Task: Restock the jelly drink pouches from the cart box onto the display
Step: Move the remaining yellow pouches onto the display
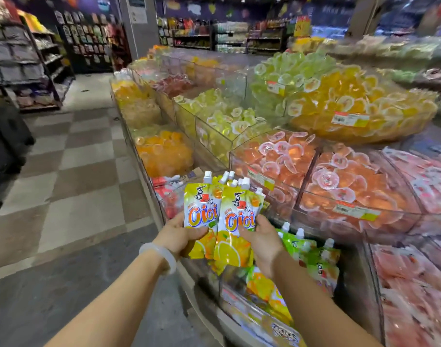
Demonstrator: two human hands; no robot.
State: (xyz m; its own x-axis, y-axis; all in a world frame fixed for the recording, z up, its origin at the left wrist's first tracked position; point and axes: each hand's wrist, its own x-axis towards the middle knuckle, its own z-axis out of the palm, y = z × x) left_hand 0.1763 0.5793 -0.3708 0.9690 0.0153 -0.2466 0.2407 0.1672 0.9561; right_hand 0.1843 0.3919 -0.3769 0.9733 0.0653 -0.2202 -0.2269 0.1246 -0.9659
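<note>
Both hands hold a fanned bunch of yellow-green jelly drink pouches [223, 216] with white caps, upright above the display's front edge. My left hand [180, 235] grips the left pouches from behind, thumb across the front. My right hand [260, 240] pinches the right pouches at their lower edge. Below my right hand, a clear bin [239, 304] holds more of the same pouches [314, 259], standing and lying. The cart box is out of view.
The display [302, 186] is a tiered stand of clear bins full of jelly cups in orange, yellow, green and pink. Red pouches [168, 196] fill a bin left of my hands. A checkered aisle floor [84, 171] runs to the left, with shelving [26, 63] beyond.
</note>
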